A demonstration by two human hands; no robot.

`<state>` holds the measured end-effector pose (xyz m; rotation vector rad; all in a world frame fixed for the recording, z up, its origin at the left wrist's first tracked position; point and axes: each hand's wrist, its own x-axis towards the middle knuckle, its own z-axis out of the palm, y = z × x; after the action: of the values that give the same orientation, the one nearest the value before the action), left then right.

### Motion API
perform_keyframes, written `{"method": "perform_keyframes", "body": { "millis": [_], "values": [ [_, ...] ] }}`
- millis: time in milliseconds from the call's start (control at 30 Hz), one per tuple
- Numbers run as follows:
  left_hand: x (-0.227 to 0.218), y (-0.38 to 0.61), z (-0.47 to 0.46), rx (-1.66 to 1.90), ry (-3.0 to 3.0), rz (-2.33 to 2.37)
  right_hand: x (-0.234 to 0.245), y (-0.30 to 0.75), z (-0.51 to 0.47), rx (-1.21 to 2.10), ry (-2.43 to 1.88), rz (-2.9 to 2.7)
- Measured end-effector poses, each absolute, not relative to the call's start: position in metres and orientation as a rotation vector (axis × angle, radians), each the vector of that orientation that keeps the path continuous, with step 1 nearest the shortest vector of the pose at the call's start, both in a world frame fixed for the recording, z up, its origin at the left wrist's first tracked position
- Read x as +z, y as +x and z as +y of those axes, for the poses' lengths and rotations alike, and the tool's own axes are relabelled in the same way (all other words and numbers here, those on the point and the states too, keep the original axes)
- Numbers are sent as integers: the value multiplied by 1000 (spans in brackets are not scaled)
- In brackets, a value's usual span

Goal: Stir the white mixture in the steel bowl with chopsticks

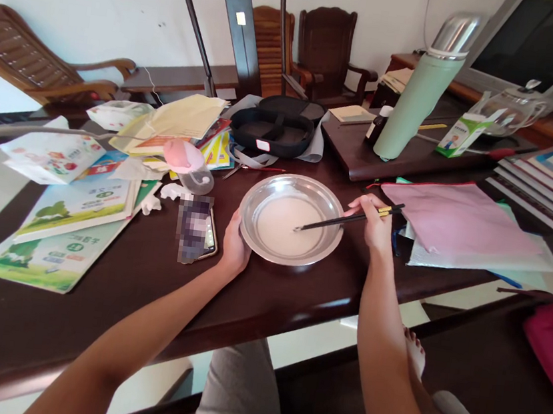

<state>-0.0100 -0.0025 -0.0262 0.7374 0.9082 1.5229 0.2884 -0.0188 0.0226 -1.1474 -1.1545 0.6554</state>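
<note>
Left hand [234, 245] grip on steel bowl [291, 219] rim, right hand [374, 223] pinching chopsticks [345, 219] (tips in white liquid)

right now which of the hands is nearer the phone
Left. The left hand grips the metal dish's near-left rim, right beside the phone; the right hand holds chopsticks across the dish.
</note>
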Motion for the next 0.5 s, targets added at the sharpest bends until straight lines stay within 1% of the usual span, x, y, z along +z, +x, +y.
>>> {"method": "perform_keyframes", "body": {
  "millis": [133, 333, 500],
  "values": [
    [-27, -11, -2, 1525, 747, 905, 22, 287, -19, 736, -1137, -1249],
    [-28, -11, -2, 1513, 757, 908, 21, 289, -18, 648, -1124, -1145],
    [-27, -11, -2, 1519, 750, 883, 23, 286, -19, 719, -1140, -1268]
  ]
}}
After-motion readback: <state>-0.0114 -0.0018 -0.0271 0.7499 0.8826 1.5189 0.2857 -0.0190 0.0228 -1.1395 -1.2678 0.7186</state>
